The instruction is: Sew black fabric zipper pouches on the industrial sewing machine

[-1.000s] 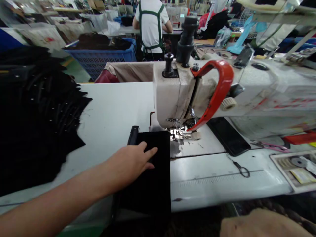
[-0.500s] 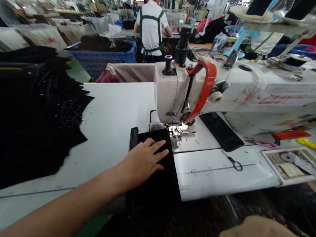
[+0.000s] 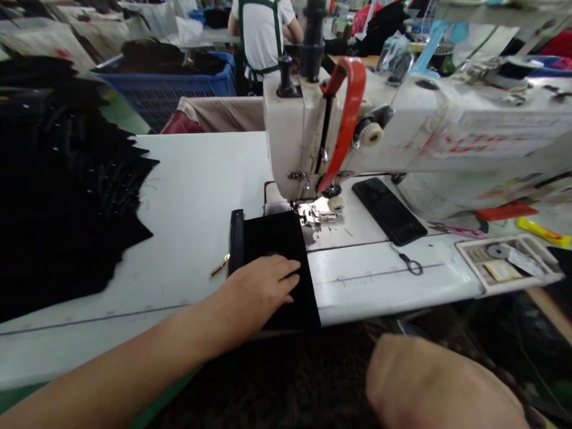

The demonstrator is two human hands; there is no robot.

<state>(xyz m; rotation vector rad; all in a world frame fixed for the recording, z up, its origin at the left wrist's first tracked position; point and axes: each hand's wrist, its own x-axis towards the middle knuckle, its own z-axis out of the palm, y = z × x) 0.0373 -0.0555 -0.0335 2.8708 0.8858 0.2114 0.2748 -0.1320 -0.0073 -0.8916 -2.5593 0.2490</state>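
Observation:
My left hand [image 3: 263, 286] lies flat with its fingers spread a little on a black fabric piece [image 3: 277, 238], which rests on the white table [image 3: 201, 179] in front of the sewing machine [image 3: 304, 131]. The fabric's far corner sits just left of the presser foot [image 3: 318, 211]. A black zipper strip [image 3: 236, 238] runs along the fabric's left edge, with a small gold pull [image 3: 218, 266] beside it. My right hand [image 3: 429, 387] shows blurred at the bottom right, below the table edge, back toward the camera and fingers hidden.
A big pile of black fabric pieces [image 3: 58, 179] covers the table's left side. Right of the needle lie a black phone [image 3: 388, 210], thread snips [image 3: 409, 262], pink scissors [image 3: 456, 229] and a parts tray [image 3: 509, 262]. Behind stand a blue basket [image 3: 170, 89] and a person in a white shirt [image 3: 261, 30].
My left hand has slid back toward me along the black fabric. My right hand has risen into view at the bottom right. The gold zipper pull now shows.

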